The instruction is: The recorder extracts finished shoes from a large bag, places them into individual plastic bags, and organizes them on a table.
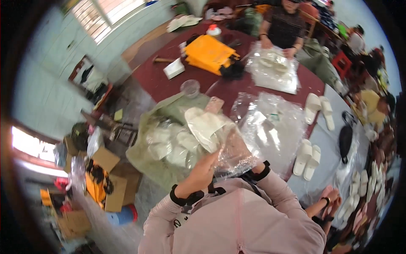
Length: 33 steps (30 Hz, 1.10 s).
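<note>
In front of my body I hold a clear plastic bag (230, 163) with a pair of white slippers (204, 127) at its mouth. My left hand (204, 169) is closed on the near end of the slippers and the bag edge. My right hand (237, 147) shows through the film at the bag's other side and grips it; its fingertips are partly blurred by the shiny plastic. Beneath, a greenish sack (141, 148) holds several bagged white slippers (163, 142).
Flat clear bags (270, 127) lie right of my hands on the dark red table (156, 80). White slippers (306, 158) stand on a grey table (327, 146). Across, a co-worker (287, 25) handles bagged slippers (275, 61). Yellow bags (209, 53) and a clear cup (190, 87) are farther off.
</note>
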{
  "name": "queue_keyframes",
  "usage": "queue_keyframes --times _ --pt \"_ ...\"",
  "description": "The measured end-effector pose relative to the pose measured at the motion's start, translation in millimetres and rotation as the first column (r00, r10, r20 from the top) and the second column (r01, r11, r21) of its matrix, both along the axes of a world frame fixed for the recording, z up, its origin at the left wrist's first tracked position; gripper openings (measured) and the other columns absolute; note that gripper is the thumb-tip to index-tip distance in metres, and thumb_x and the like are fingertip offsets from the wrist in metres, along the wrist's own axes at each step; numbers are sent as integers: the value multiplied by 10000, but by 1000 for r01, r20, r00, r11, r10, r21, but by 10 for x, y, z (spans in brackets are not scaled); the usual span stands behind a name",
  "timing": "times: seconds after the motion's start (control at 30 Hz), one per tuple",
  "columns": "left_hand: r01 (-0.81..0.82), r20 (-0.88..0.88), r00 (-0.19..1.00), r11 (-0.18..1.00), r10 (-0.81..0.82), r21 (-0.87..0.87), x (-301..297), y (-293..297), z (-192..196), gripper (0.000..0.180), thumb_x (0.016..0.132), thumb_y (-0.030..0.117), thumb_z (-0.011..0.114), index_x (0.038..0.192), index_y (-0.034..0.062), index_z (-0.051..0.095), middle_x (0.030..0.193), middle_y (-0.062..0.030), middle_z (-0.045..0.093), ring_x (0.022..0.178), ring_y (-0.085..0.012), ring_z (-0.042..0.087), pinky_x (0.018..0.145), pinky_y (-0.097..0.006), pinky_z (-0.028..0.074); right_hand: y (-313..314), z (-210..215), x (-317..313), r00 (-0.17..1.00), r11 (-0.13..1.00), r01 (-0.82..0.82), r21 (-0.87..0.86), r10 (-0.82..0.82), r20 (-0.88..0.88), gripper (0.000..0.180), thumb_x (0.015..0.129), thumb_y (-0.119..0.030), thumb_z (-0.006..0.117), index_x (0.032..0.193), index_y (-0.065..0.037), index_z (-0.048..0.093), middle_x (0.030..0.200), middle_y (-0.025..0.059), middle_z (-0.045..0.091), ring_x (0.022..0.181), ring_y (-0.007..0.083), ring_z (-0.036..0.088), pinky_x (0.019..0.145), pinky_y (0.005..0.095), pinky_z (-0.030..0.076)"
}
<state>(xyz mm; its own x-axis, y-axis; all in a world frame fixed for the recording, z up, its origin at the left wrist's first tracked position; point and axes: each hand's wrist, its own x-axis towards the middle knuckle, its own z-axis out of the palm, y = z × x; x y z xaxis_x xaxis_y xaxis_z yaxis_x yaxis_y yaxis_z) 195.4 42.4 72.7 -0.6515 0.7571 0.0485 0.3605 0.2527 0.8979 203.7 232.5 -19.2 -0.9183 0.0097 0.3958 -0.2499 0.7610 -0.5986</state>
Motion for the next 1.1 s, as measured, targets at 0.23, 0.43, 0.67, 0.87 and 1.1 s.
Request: queue_keyframes --times 0.23,0.43,0.67,0.87,1.1 --pt "-332 159 935 939 315 89 -409 -876 -20 394 909 83 342 1297 54 398 1152 -136 562 1069 -226 519 996 -315 309 -702 63 -233 738 739 -669 77 673 -50 501 867 -212 476 1340 -118 340 1363 100 370 1209 301 394 1000 371 328" --pt "-489 36 868 837 496 245 -529 -1106 177 337 973 195 292 1229 28 432 965 -94 638 1004 -148 538 967 -318 332 -1055 496 -212 828 820 -487 -300 543 140 491 840 -273 530 1272 -66 421 1300 166 415 1137 347 452 961 357 359" --pt "-414 -60 889 852 454 320 -479 -1180 80 254 959 164 318 1090 16 478 985 -74 624 996 -154 544 1077 -361 162 -1453 521 66 726 977 93 192 65 -685 961 623 -478 722 1359 -58 268 1369 127 333 1262 387 287 1001 617 167" --pt "-59 -174 981 985 87 161 -424 -1175 -277 213 904 43 395 1108 50 456 1146 -71 565 1084 -189 521 1106 -440 -8 -1113 90 -177 997 994 -51 101 45 59 476 660 -209 657 1088 -26 556 1061 146 590 995 325 546 865 430 409" --pt "-291 5 956 949 293 123 -584 -1504 -1071 598 814 117 574 1341 60 297 1310 -173 399 1220 -314 373 1072 -449 166 -938 -4 -115 934 872 351 -341 -303 188 145 805 -115 574 873 4 620 814 162 635 757 296 620 664 348 464"
